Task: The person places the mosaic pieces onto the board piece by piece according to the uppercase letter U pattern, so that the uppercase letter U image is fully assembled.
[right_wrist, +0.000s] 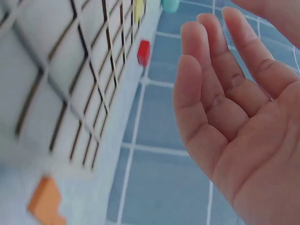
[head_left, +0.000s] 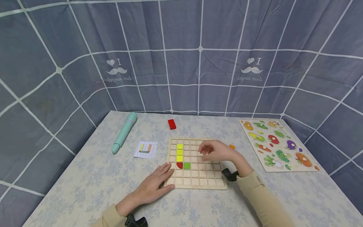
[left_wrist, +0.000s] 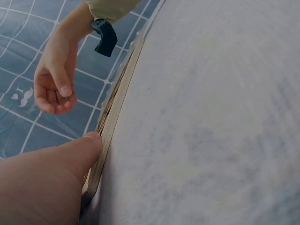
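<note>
The right hand [head_left: 217, 151] hovers, fingers loosely bent (a relaxed curve); beneath them lies the grid board [head_left: 195, 181], its edge under the extended fingers of the left hand [head_left: 155, 185].

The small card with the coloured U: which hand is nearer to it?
The left hand: it rests on the left edge of the grid board, toward us and slightly right of the card. The right hand is farther off, over the board's right half.
</note>
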Available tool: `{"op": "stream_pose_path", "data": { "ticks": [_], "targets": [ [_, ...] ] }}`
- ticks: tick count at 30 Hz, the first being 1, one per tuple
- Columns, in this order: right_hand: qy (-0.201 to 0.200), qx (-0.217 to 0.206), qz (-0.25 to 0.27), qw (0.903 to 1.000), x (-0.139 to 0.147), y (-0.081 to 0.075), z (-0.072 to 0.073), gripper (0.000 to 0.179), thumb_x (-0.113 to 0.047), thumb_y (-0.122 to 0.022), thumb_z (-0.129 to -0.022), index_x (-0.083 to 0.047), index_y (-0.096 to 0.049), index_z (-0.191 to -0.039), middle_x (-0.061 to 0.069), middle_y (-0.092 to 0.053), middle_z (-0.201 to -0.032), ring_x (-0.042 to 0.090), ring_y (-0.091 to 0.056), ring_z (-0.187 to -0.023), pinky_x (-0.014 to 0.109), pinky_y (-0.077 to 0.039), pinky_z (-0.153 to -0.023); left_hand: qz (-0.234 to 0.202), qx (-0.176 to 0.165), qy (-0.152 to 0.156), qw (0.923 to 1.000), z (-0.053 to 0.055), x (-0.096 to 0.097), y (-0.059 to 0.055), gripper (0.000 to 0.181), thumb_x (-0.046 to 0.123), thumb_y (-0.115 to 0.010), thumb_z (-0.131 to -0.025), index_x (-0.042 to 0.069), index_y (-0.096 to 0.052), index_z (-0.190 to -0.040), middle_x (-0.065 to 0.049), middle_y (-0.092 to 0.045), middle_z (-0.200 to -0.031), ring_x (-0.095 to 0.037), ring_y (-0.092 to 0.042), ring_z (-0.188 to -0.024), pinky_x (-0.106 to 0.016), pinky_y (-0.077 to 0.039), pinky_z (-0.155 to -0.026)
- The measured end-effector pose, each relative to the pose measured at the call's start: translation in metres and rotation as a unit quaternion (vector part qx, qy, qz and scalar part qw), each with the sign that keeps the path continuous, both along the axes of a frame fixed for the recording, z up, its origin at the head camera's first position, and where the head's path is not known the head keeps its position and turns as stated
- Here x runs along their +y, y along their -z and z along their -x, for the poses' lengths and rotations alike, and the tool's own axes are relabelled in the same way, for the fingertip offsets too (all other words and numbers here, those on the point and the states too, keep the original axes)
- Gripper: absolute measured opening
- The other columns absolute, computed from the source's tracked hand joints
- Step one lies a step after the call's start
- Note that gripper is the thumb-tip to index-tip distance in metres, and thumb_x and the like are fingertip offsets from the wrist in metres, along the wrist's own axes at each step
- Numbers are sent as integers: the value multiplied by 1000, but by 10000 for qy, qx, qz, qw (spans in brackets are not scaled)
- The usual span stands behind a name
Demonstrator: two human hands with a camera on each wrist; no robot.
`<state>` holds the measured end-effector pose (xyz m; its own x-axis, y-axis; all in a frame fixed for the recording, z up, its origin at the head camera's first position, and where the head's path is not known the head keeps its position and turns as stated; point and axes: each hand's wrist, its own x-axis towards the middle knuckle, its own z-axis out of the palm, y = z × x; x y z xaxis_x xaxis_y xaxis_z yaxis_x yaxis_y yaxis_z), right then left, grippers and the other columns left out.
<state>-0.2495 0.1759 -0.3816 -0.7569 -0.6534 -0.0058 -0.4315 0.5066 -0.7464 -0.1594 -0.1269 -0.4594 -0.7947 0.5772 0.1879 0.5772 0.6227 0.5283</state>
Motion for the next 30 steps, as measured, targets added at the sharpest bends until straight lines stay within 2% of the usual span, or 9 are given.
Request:
{"op": "stream_pose_path", "data": {
  "ticks": [3,8,13,23,30],
  "targets": [
    [143,34,88,9999,16,-3,-3,28,-10,-73,-82,0,-62,-105,17,-62,-99,18,-58,-86,32,-52,-80,-10,5,18,10000,0,0,0,62,45,-52,-94,2,-46,-139,-10,-31,-150,-22,-21,-140,-41,-20,-114],
    [499,162,153,9985,43,-3,-7,27,-13,-73,-82,-3,-62,-105,14,-62,-100,18,-58,-86,31,-52,-77,-24,-57,49,10000,0,0,0,63,45,-52,-94,1,-45,-139,-11,-30,-150,-23,-20,-140,-41,-19,-114],
    [878,89,133,9960,66,-1,-10,28,-13,-74,-82,-3,-62,-106,12,-62,-98,19,-58,-85,31,-51,-75,-12,-62,57,10000,0,0,0,63,45,-52,-94,2,-45,-139,-11,-31,-150,-24,-20,-140,-42,-19,-114],
    [955,-372,158,9946,98,6,-5,34,-13,-73,-83,4,-59,-109,20,-61,-105,26,-59,-93,31,-53,-77,-10,-188,25,9998,1,-1,0,63,46,-51,-94,2,-44,-140,-11,-30,-150,-23,-19,-141,-42,-18,-115],
    [1106,-502,99,9925,110,10,-4,33,-9,-70,-84,6,-58,-111,21,-61,-106,23,-59,-91,28,-53,-76,22,-157,21,9999,1,0,-2,62,45,-52,-94,2,-44,-139,-11,-30,-150,-22,-19,-141,-41,-18,-115]
  ]
}}
